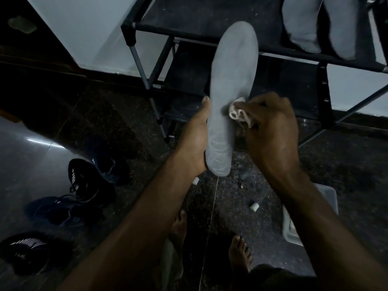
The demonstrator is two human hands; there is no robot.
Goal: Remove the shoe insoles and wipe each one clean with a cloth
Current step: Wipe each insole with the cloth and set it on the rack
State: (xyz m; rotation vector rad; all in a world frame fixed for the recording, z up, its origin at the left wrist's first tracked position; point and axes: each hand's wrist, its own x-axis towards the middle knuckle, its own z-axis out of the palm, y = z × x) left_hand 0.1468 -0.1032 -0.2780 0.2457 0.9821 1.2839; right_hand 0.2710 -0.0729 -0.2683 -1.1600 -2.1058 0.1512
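Dark speckled stone floor fills the lower view, with a black shoe rack standing against the pale wall beyond it. Two grey insoles lie on the rack's top shelf at upper right. Dark shoes sit in a loose group on the floor at left, well apart from the rack. A clear plastic tub rests on the floor at right, partly hidden by the right forearm. The insole under inspection is grey, held upright in front of the rack. The left hand grips its heel end, thumb along the left edge. The right hand pinches a bunched white cloth against the insole's right side.
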